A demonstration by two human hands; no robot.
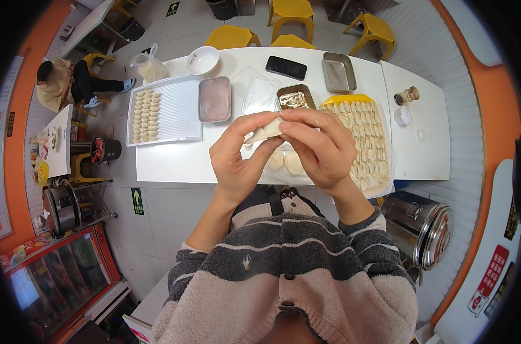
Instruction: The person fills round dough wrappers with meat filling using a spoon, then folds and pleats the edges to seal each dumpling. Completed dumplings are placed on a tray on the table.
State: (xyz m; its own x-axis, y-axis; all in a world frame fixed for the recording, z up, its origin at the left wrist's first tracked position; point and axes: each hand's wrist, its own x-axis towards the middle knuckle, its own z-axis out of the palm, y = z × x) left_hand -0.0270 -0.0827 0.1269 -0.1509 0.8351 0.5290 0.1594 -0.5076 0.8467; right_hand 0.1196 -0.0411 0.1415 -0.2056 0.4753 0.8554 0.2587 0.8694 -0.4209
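Observation:
Both hands are raised over the near side of a white table. They meet on one folded dumpling in pale dough. My left hand pinches its left part and top edge between thumb and fingers. At its right end, my right hand presses the edge with thumb and forefinger, hiding that end. Round dough wrappers lie on clear plastic below, partly covered by the hands. Just beyond the fingers stands a metal container with a shiny brownish content.
Rows of dumplings fill a yellow tray on the right. A white tray holds smaller dumplings. Farther back are a lidded container, a bowl, a phone and a metal pan. A person sits far left.

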